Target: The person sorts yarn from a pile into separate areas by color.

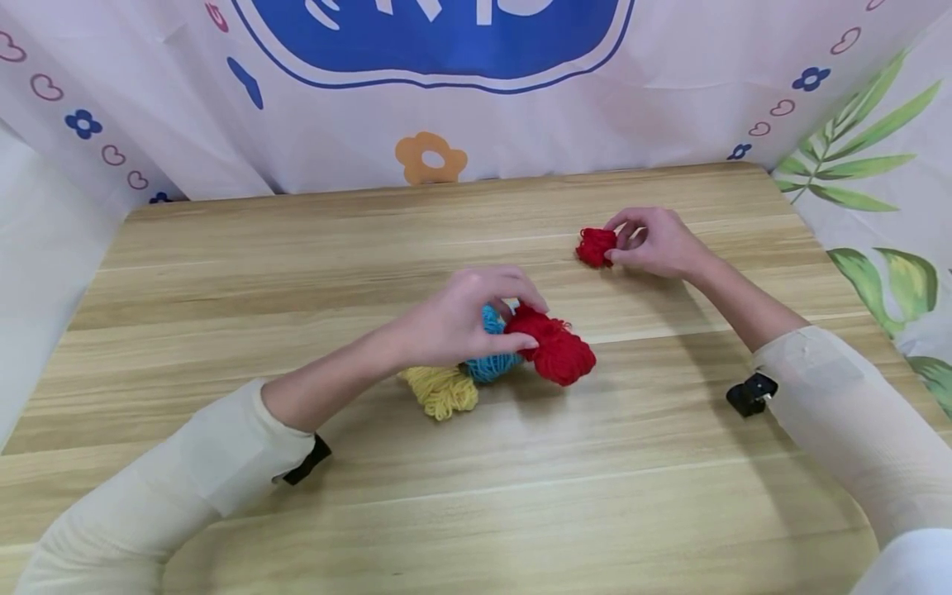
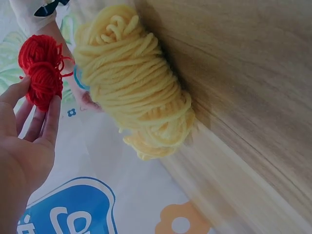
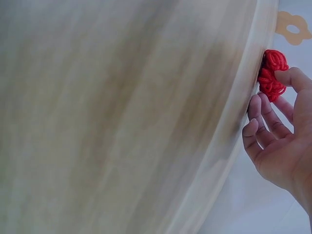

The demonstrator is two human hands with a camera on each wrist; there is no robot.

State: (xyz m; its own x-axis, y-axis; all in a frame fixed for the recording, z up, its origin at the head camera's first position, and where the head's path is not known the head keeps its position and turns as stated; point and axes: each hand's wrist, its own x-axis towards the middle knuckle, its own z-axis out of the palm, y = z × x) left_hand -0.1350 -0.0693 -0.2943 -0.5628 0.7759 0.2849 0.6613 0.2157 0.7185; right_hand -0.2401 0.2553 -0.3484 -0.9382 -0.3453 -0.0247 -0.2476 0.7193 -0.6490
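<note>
In the head view my left hand (image 1: 476,318) pinches a red yarn skein (image 1: 563,357) between thumb and fingers, above the table. The left wrist view shows this red yarn skein (image 2: 41,73) standing at the tips of my fingers (image 2: 50,122). Partly behind the left hand lies a blue yarn ball (image 1: 491,364), and next to it a yellow yarn skein (image 1: 444,392). Farther back on the right, my right hand (image 1: 658,244) pinches a smaller red yarn bundle (image 1: 595,248) at its right side. That red yarn bundle (image 3: 274,73) sits between thumb and index finger in the right wrist view.
The wooden table (image 1: 476,512) stretches under both arms. Behind it hangs a white printed cloth (image 1: 335,132) that meets the table's back edge. Leaf-patterned fabric (image 1: 878,165) borders the right side. Small black wrist devices (image 1: 751,394) hang below both sleeves.
</note>
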